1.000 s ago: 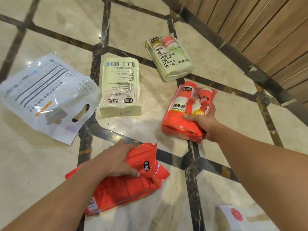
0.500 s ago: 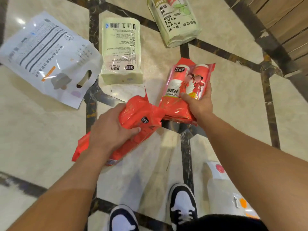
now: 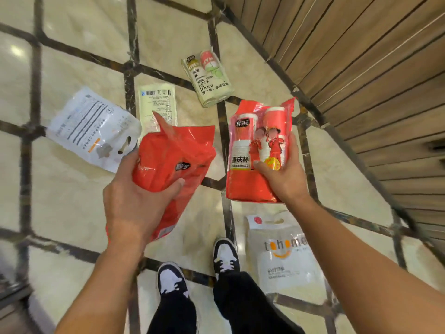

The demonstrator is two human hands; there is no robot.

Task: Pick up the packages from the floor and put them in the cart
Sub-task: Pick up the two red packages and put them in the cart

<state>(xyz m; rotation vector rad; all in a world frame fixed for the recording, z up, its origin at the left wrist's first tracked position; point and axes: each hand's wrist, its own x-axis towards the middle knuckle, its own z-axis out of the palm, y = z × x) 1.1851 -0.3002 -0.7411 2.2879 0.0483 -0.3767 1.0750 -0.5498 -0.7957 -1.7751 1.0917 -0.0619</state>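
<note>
My left hand [image 3: 134, 201] grips a plain red plastic package [image 3: 173, 162], held up off the floor. My right hand [image 3: 281, 174] grips a red cup package [image 3: 252, 150] with two cartoon figures on it, also lifted. Still on the marble floor lie a white handled bag [image 3: 89, 128] at the left, a pale green package [image 3: 156, 104] partly behind the red one, a green-and-white cup package [image 3: 208, 80] farther back, and a white bag with an orange smile logo [image 3: 284, 256] by my right foot. No cart shows in the head view.
A slatted wooden wall [image 3: 361, 68] runs along the right with a dark base strip. My two black-and-white shoes [image 3: 199, 268] stand on the floor below the hands. A dark edge of something sits at the bottom left corner [image 3: 9, 292].
Both hands have lifted their red packages off the floor and drawn them toward me. The view has risen, so the floor packages look farther away and my shoes and the smile-logo bag show.
</note>
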